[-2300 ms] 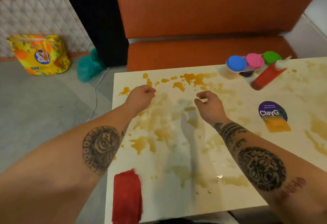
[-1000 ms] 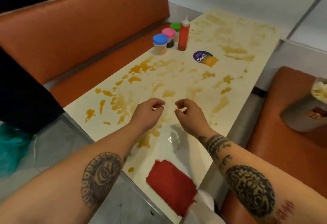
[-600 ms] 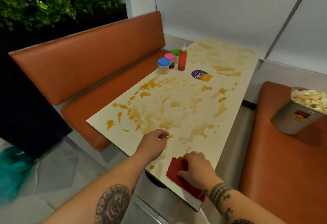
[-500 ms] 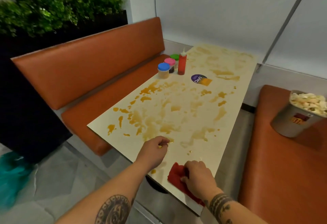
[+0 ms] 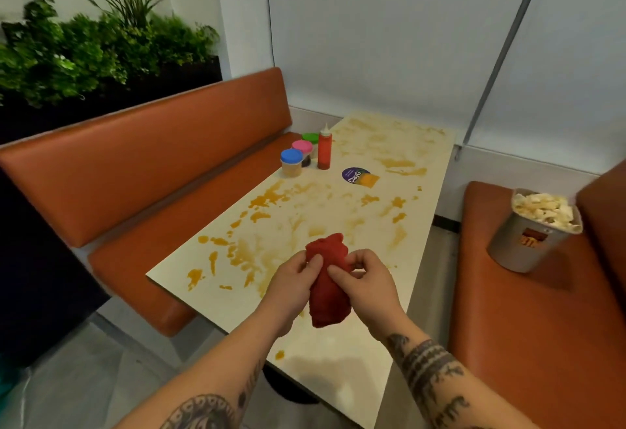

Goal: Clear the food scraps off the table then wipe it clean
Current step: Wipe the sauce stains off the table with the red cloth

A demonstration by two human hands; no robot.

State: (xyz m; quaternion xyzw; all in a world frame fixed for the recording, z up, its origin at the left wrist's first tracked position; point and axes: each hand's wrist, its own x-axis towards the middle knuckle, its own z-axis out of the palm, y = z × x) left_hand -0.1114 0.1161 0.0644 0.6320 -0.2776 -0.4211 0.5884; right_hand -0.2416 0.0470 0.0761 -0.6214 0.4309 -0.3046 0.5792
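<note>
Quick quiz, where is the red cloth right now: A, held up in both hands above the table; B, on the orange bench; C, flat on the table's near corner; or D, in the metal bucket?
A: the red cloth is bunched between the left hand and the right hand, lifted over the stained table.

Both forearms bare, no sleeves. Left forearm (image 5: 216,391): round black tattoo w/ patterned ring. Right forearm (image 5: 430,381): black banded tattoo near wrist. Left hand (image 5: 291,288), right hand (image 5: 367,284): no gloves.
</note>
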